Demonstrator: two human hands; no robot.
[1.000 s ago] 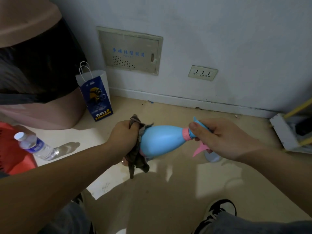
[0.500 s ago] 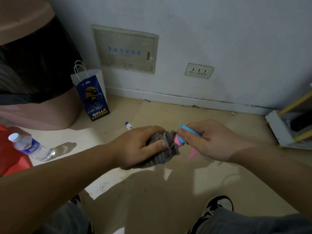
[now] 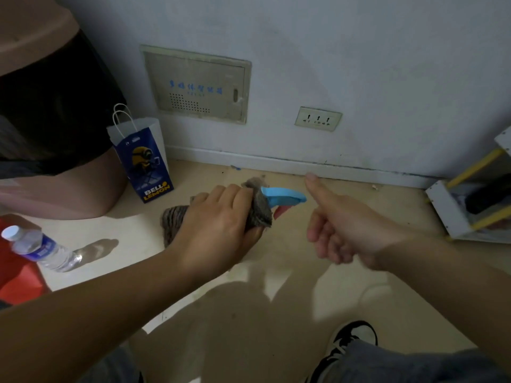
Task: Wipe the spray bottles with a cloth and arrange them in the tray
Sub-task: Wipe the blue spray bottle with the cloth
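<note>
Head view: left hand (image 3: 218, 230) reaches forward above floor (image 3: 276, 313), palm down, fingers clenched round cloth (image 3: 175, 219) wrapped over bottle (image 3: 282, 197); bottle body hidden under cloth, only blue spray head and pink trigger (image 3: 282, 210) poke out rightward. Right hand (image 3: 345, 230) released, holds nothing: thumb stuck up, fingers loosely curled, just right of spray head, not touching

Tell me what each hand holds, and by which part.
Left hand grips the cloth wrapped round the spray bottle, just below its blue head. Right hand holds nothing, thumb up and apart from the bottle.
</note>
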